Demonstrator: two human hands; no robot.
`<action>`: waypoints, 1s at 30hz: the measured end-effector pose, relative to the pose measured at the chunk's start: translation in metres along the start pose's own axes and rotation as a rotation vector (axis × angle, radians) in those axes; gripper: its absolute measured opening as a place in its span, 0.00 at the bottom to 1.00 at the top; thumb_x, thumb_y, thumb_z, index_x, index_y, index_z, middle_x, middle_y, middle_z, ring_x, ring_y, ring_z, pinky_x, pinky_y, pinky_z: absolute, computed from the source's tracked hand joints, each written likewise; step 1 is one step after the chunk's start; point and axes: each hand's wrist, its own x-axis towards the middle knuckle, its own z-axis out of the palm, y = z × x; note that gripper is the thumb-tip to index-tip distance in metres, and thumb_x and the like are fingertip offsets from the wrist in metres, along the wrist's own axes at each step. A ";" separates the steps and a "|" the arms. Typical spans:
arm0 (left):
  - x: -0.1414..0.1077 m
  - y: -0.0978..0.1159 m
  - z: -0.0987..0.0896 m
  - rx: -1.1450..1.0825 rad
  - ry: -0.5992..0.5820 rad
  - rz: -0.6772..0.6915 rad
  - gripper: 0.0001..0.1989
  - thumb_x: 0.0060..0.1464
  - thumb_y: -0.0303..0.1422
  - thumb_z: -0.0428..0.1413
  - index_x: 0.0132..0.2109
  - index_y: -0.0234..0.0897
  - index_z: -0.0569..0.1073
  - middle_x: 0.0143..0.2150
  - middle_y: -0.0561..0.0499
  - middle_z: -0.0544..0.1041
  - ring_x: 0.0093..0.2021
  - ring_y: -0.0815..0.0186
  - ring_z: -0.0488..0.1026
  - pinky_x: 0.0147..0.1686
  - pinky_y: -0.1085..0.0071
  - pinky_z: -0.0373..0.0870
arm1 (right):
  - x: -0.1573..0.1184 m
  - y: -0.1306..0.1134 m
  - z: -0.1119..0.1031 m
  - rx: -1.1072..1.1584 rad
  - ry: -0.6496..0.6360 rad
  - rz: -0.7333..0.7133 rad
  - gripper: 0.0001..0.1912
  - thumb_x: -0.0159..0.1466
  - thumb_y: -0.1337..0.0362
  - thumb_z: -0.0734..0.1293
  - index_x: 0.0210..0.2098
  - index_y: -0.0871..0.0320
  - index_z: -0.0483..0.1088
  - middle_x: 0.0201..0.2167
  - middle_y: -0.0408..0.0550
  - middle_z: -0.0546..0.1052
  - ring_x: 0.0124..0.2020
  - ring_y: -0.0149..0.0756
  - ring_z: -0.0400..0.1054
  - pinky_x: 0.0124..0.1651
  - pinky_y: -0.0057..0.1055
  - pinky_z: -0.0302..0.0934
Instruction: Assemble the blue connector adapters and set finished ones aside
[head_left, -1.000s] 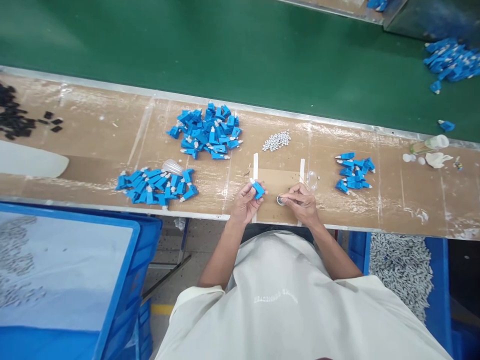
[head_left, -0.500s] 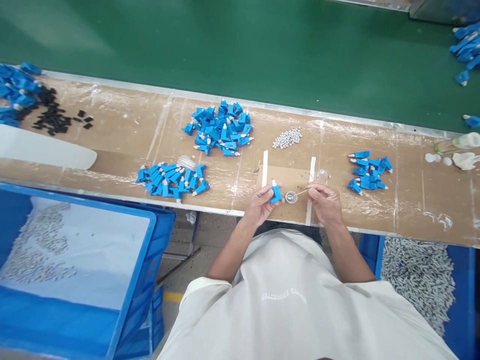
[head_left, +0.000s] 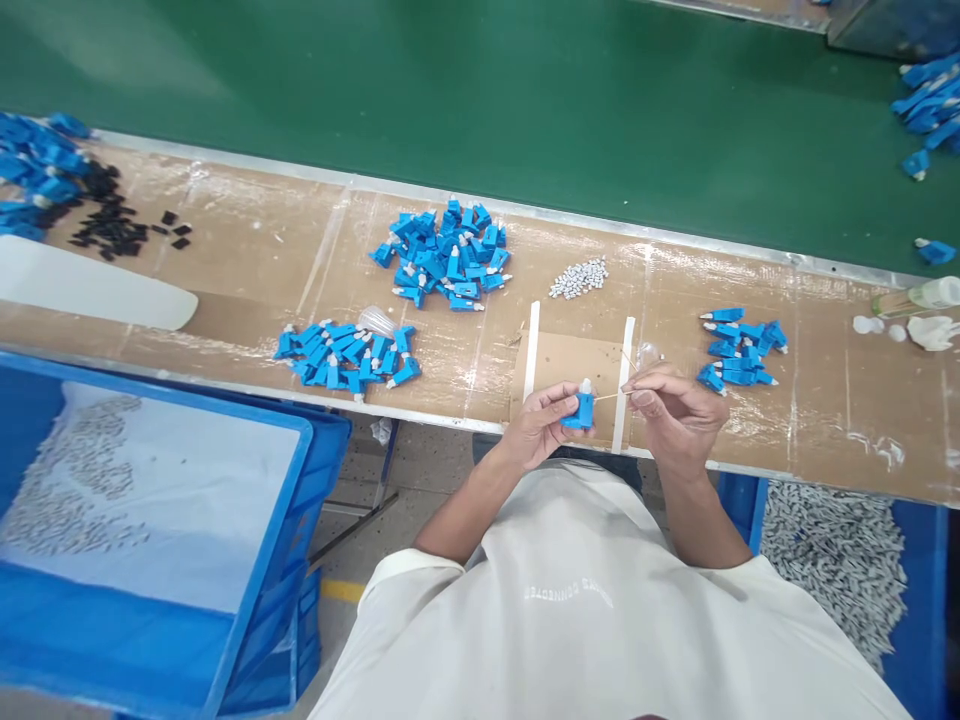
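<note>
My left hand (head_left: 536,428) is closed around a blue plastic part (head_left: 581,410) with a white tip pointing up. Between the fingertips of my right hand (head_left: 682,418) is a thin wooden stick (head_left: 609,397), its far end at the side of the blue part; whether it touches cannot be made out. Both hands are over a cardboard sheet (head_left: 574,352), which has white tape strips (head_left: 532,345) along its sides. The small round cup is hidden from view now, around where my left hand and the part are.
Piles of blue parts (head_left: 442,255) lie behind, to the left (head_left: 345,355) and right (head_left: 741,350). Small grey pieces (head_left: 579,278) sit behind the cardboard. Blue bins (head_left: 270,520) stand below the table's front edge. A green surface (head_left: 450,100) runs along the back.
My left hand has moved right with the blue part, over where the cup showed. My right hand has shifted right, and its stick has gone from the cup to the part.
</note>
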 end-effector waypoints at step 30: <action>0.001 0.000 0.001 -0.047 -0.027 -0.011 0.20 0.46 0.40 0.72 0.40 0.33 0.75 0.31 0.53 0.76 0.28 0.70 0.76 0.34 0.71 0.75 | -0.005 -0.001 0.000 -0.294 -0.141 -0.234 0.03 0.66 0.66 0.72 0.35 0.52 0.79 0.26 0.43 0.78 0.27 0.36 0.70 0.31 0.35 0.65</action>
